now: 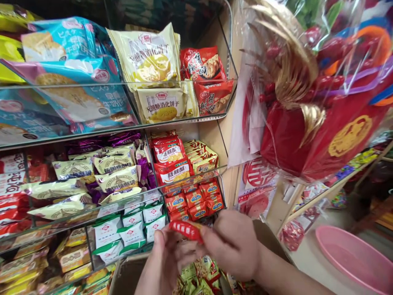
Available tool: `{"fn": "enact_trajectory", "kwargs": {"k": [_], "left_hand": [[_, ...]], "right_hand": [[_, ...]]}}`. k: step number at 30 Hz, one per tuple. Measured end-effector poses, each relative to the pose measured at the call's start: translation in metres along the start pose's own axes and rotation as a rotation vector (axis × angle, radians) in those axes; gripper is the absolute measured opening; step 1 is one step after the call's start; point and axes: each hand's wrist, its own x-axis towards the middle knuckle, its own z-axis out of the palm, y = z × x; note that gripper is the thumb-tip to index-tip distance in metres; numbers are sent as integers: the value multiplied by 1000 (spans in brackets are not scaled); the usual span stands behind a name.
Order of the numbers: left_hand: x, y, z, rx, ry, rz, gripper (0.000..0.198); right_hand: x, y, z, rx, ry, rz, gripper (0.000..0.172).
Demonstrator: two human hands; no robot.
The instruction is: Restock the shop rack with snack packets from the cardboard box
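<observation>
A small red snack packet [186,230] is held between my two hands above a cardboard box. My right hand [231,241] is closed, pinching the packet's right end. At the other end, my left hand [161,260] has its thumb and fingers around the packet, slightly blurred. Below them, the cardboard box [123,273] contains many small green, yellow and red wrapped snacks [201,273], partly hidden by my hands. Just beyond my hands, small red-orange packets [196,200] sit stacked in a shelf compartment, with red packets [173,164] and yellow packets [204,159] above.
Clear-fronted shelves [123,133] hold blue biscuit bags [80,82], cream biscuit bags [150,57] and white-green packets [129,233]. A plastic-wrapped red gift box [313,135] hangs at the upper right. A pink basin [353,258] rests on the floor at right.
</observation>
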Motion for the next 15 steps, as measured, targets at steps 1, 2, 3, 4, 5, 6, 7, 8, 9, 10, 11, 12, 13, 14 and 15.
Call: {"fn": "enact_trajectory", "kwargs": {"k": [1, 2, 3, 4, 5, 6, 7, 8, 9, 10, 11, 12, 13, 14, 15], "left_hand": [[-4, 2, 1, -110, -77, -134, 52], [-7, 3, 2, -196, -103, -224, 53], [-9, 4, 3, -253, -80, -263, 53], [-10, 5, 4, -282, -32, -283, 51], [-10, 5, 4, -286, 26, -293, 51], [-10, 5, 4, -275, 77, -295, 51], [-10, 4, 4, -256, 114, -286, 51], [-9, 3, 3, -243, 142, -271, 48], [-9, 2, 4, -243, 171, -252, 42], [-8, 1, 4, -254, 201, -230, 37], [-7, -1, 4, -271, 224, -212, 34], [-6, -4, 5, -291, 246, -196, 33], [-4, -7, 5, -319, 259, -183, 32], [-3, -11, 6, -351, 265, -170, 33], [-2, -14, 6, -385, 259, -153, 34]], "right_hand": [[-2, -3, 3, 2, -24, -88, 9], [-5, -7, 8, 17, -44, -155, 7], [-9, -12, 12, 46, -66, -206, 7], [-13, -16, 16, 80, -94, -236, 7], [-17, -20, 18, 114, -124, -253, 8], [-21, -23, 19, 144, -149, -258, 8], [-24, -24, 19, 177, -155, -251, 7], [-27, -24, 17, 215, -155, -205, 5], [-28, -23, 15, 258, -138, -98, 5], [-29, -21, 13, 309, -116, 70, 9], [-28, -19, 11, 377, -94, 287, 15], [-27, -16, 10, 467, -85, 526, 21], [-26, -14, 10, 580, -96, 751, 26], [-24, -13, 11, 717, -132, 932, 31], [-23, -12, 13, 876, -186, 1064, 33]]}}
